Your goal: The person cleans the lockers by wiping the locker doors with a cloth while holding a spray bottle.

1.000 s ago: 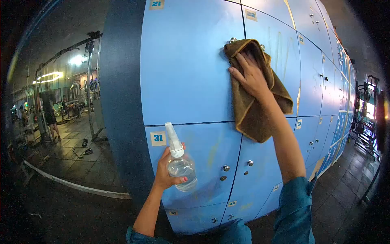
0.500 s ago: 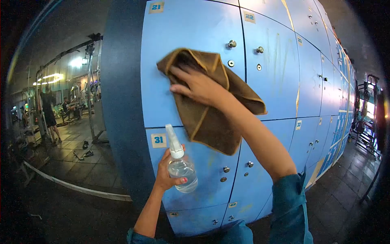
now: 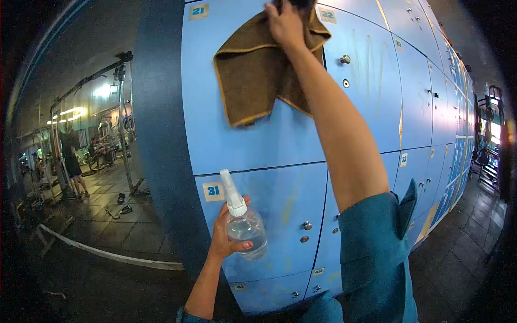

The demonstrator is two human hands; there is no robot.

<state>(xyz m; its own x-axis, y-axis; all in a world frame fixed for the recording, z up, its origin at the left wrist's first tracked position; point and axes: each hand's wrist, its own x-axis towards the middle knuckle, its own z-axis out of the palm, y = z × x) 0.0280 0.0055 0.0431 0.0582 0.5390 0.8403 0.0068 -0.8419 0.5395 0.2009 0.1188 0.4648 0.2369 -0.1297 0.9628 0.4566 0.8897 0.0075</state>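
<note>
My right hand (image 3: 287,26) is raised to the top of locker door 21 (image 3: 215,145), closed on a brown cloth (image 3: 247,81) with yellow stitched edges. The cloth hangs down over the door and covers its knob and lock. Lower down, my left hand (image 3: 226,239) is wrapped round a clear spray bottle (image 3: 247,234) with a white trigger head. The bottle stands upright in front of locker door 31 (image 3: 285,199), and clear liquid shows inside it.
More blue lockers with knobs and locks run off to the right; door 22 (image 3: 366,97) has yellowish streaks. On the left, past a dark panel (image 3: 161,107), gym equipment (image 3: 123,118) and a person (image 3: 72,159) are visible. A rack (image 3: 487,134) stands far right.
My right hand has moved up with the cloth, from the middle of door 21 to its top edge. The cloth now hangs below the hand. My left hand still holds the spray bottle.
</note>
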